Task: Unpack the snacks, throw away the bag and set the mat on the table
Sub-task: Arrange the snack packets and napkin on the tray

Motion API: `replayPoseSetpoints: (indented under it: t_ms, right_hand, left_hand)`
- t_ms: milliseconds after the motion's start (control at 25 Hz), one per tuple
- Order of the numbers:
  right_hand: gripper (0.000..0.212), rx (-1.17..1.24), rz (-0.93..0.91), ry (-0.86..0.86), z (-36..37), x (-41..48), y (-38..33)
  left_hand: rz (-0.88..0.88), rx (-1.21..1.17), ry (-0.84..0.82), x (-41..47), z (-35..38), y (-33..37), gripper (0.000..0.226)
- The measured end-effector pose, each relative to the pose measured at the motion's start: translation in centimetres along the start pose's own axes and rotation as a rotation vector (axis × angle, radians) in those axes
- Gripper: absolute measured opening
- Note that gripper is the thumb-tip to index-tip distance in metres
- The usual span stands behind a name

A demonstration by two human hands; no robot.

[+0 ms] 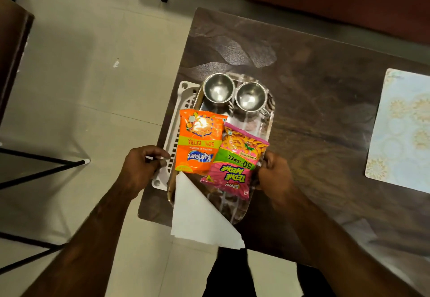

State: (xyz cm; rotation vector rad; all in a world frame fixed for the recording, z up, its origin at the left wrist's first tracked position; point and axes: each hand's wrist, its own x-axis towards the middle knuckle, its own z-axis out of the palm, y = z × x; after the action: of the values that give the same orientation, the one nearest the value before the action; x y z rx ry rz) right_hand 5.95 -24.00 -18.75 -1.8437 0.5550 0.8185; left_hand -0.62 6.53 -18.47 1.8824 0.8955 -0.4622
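The left hand [142, 168] pinched the left rim of the white slotted tray [162, 147]; the right hand [275, 173] gripped the right edge of the clear tray [267, 119] stacked on it, at the table's [314, 115] left end. On them lay an orange Kurkure packet [199, 140], a pink Bingo packet [235, 164], two steel cups [218, 88] at the far end and a white paper [197, 215] at the near end. The mat [402, 129] lay flat far right.

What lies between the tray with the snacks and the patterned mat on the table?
In the head view, only bare dark tabletop lies between the tray and the mat; nothing stands on that stretch.
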Motion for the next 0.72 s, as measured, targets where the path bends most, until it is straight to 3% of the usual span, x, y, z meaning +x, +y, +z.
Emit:
replayPoseSetpoints:
  t_ms: [200,480,600,720]
  right_hand:
    - [0.036,-0.080,-0.013,0.110,-5.6,-0.5,2.4]
    - [0.038,-0.091,0.038,0.129,-9.5,-0.2,5.3]
    - [0.039,-0.079,0.073,0.111,-10.0,0.5,6.3]
    - [0.042,-0.118,0.056,0.110,-10.4,0.9,6.9]
  left_hand:
    - [-0.055,0.003,0.049,0.3,-1.4,-0.9,0.023]
    - [-0.138,0.212,0.195,-0.1,-1.5,-0.3,0.025]
    - [-0.008,0.387,0.321,-1.4,-0.4,1.7,0.015]
    - [0.201,0.394,0.332,-3.1,2.9,4.7,0.014]
